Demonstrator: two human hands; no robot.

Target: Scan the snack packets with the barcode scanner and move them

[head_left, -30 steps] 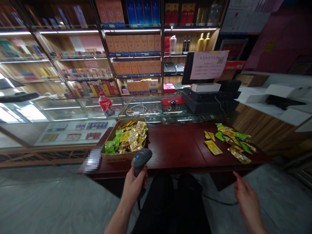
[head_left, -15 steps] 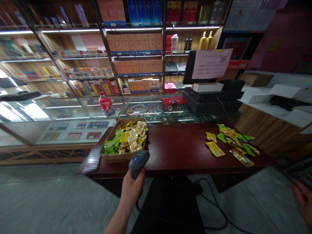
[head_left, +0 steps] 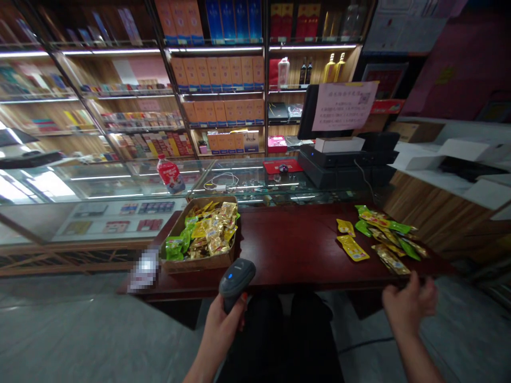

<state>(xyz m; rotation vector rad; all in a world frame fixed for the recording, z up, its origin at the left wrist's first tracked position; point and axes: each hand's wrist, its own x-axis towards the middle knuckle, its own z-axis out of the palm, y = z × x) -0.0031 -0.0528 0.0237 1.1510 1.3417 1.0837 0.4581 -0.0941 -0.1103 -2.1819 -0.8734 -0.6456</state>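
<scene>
My left hand point(head_left: 223, 324) is wrapped round the handle of a dark grey barcode scanner point(head_left: 238, 277), its head tilted up with a blue light on. Just beyond the scanner, a cardboard box point(head_left: 199, 264) on the table's left side holds gold, yellow and green snack packets point(head_left: 213, 229). My right hand point(head_left: 409, 306) is somewhat blurred at the table's front right edge, fingers apart and nothing visible in it. Nearest to it lies a gold packet point(head_left: 391, 260), part of a loose pile of green and gold packets point(head_left: 389, 226). Two yellow packets point(head_left: 353, 248) lie left of that pile.
The dark red table point(head_left: 279, 239) stands against a glass counter point(head_left: 247, 183). On the counter are a red-labelled bottle point(head_left: 170, 174), a white cable point(head_left: 221, 182), a mouse point(head_left: 283, 168) and a monitor point(head_left: 309, 114) with a paper sheet. A blurred-out item point(head_left: 144, 270) lies at the left corner.
My right hand has come in from the far right edge to the table's front beside the packets. The scanner in my left hand has shifted slightly right and down in view.
</scene>
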